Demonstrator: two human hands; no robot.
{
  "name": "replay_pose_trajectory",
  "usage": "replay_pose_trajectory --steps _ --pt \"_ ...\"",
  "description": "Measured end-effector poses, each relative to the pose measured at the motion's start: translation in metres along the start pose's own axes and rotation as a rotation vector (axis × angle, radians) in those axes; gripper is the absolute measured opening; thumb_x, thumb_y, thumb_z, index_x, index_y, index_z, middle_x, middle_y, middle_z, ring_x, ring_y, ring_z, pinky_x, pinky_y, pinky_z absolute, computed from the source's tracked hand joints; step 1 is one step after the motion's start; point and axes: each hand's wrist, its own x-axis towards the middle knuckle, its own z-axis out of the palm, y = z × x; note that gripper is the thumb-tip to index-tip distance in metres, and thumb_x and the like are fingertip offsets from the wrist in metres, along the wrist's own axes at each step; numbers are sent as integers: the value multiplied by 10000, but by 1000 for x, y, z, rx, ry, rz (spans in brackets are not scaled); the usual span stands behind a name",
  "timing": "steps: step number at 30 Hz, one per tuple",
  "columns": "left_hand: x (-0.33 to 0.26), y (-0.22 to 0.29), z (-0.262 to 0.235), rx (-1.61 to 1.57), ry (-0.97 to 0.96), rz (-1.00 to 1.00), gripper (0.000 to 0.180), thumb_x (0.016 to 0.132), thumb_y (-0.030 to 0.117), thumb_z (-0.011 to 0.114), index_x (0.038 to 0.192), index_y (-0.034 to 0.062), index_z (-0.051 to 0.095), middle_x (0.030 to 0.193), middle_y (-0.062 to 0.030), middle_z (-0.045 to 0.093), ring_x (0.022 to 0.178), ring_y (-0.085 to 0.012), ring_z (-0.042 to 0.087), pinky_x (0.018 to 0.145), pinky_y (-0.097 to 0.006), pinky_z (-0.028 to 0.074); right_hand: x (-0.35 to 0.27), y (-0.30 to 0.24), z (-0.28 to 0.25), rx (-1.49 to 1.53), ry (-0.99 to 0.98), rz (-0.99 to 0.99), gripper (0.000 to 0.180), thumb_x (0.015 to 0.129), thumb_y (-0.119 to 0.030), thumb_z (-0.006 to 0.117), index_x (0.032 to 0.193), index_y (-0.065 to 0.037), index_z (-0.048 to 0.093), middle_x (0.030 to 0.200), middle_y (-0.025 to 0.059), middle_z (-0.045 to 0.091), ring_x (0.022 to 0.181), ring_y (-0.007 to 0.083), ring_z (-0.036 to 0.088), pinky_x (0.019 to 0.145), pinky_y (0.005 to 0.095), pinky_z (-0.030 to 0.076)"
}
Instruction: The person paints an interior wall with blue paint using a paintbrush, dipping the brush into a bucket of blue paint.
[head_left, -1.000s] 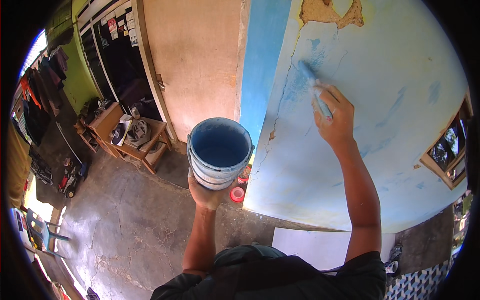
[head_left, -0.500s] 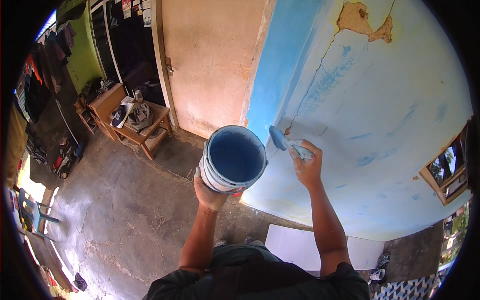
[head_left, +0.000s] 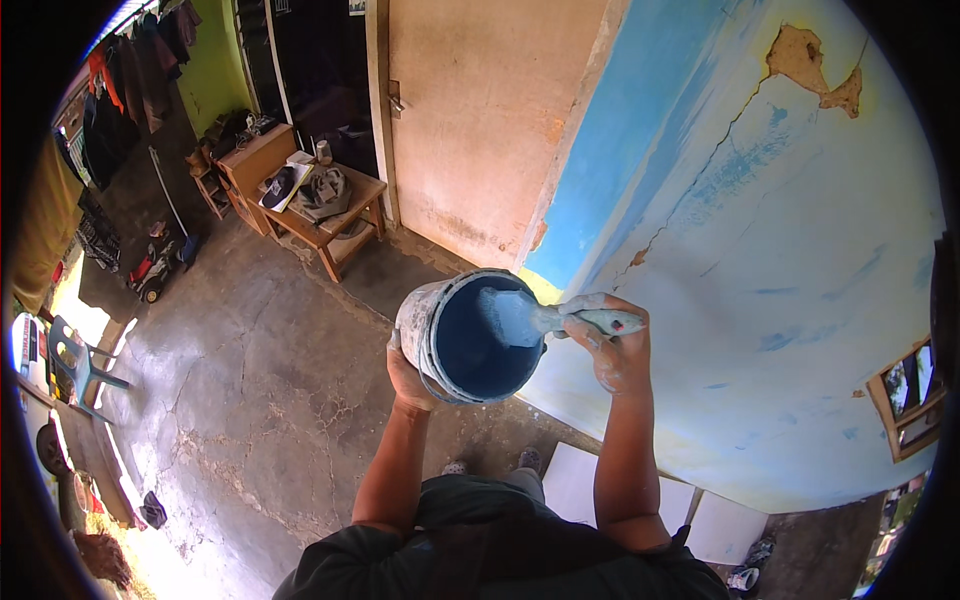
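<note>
Beside a cracked pale-blue wall (head_left: 770, 250), above cracked grey floor (head_left: 250, 400), left hand (head_left: 408, 378) grasps bucket (head_left: 415, 325); right hand (head_left: 617, 352) grips paintbrush (head_left: 515, 318).

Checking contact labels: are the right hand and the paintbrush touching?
Touching. The head view shows it plainly: the right hand grips the paintbrush by its handle, fingers pressed against it with no gap.
</note>
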Motion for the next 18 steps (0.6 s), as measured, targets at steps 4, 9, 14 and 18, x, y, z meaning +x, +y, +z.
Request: replay_pose_trajectory --steps 4,9,14,18 --pt "0 15 -9 78 21 86 652 1045 510 430 1463 25 554 1463 -152 621 1318 -331 602 1167 -469 441 -4 21 38 -57 -61 27 199 854 -48 813 1014 53 751 881 118 767 713 138 693 663 275 555" --pt "4 28 -31 151 69 176 673 1018 557 537 1455 48 583 1420 -155 655 1275 -324 637 1135 -461 487 -8 65 55 -321 7 -191 208 850 -63 818 1005 54 742 903 152 776 794 242 737 758 346 571" --pt "-3 36 -22 119 26 168 652 1023 532 531 1433 28 593 1394 -159 672 1265 -318 646 1136 -449 485 -16 24 74 -398 23 -149 200 843 -67 817 983 50 737 922 190 775 817 280 744 765 356 564" --pt "-6 36 -21 135 7 172 635 1026 513 530 1424 23 597 1383 -161 678 1260 -316 651 1131 -447 489 -20 45 71 -509 6 -237 191 843 -73 811 978 42 737 910 203 767 797 312 734 759 361 558"
